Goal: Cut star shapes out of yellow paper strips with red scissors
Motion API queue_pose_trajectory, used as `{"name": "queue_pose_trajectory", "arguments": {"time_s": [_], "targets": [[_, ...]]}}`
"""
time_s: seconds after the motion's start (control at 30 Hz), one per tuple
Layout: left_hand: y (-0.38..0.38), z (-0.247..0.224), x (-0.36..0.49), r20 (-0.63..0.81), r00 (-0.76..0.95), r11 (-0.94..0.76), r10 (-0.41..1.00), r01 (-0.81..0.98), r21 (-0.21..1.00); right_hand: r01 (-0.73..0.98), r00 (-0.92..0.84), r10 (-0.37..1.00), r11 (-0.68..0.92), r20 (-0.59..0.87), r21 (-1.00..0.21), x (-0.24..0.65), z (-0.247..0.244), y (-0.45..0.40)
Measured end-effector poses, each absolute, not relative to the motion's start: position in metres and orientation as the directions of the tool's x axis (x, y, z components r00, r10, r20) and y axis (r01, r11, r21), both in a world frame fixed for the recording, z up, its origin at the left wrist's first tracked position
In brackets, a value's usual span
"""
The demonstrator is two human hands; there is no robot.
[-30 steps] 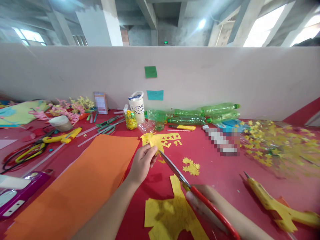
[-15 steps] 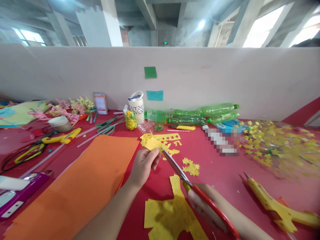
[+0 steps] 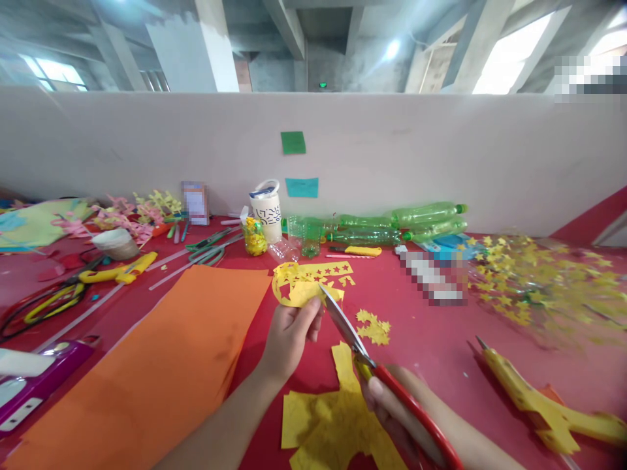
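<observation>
Pinched in my left hand is a small piece of yellow paper, above other yellow scraps. My right hand grips red-handled scissors, their blades pointing up and left, with the tips at the paper's right edge. Cut yellow stars lie in a small pile right of the blades. Below the hands are larger sheets of yellow paper. A yellow strip with star-shaped holes lies beyond my left hand.
Orange paper covers the left front. A yellow glue gun lies at right, near a bunch of yellow stars. Behind are green bottles, a white tumbler and a yellow cutter. A purple power strip is far left.
My left hand has shifted slightly right and down, and the yellow paper in it has turned. The scissors' tips stay at its edge, while the blades appear slightly closer together.
</observation>
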State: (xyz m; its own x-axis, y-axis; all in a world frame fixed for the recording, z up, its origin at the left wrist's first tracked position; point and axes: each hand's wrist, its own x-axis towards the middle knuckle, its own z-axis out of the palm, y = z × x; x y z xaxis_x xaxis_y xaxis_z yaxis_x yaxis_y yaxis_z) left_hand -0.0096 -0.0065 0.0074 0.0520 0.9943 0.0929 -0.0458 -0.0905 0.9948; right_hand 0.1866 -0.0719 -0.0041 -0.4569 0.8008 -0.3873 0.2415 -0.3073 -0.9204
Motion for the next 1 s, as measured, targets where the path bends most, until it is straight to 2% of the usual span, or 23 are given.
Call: {"name": "queue_pose_trajectory", "arguments": {"time_s": [0.23, 0.67, 1.0], "targets": [[-0.007, 0.009, -0.01, 0.093, 0.073, -0.09, 0.993, -0.041, 0.995, 0.279, -0.401, 0.781, -0.393, -0.479, -0.876, 0.184, 0.012, -0.071], [-0.005, 0.005, -0.01, 0.078, 0.062, -0.073, 0.995, -0.081, 0.994, 0.322, -0.385, 0.817, -0.316, -0.429, -0.892, 0.184, 0.019, -0.067], [0.001, 0.005, -0.011, 0.044, -0.001, -0.043, 0.999, -0.22, 0.975, 0.307, -0.338, 0.87, -0.258, -0.358, -0.916, 0.186, 0.011, -0.064]]}}
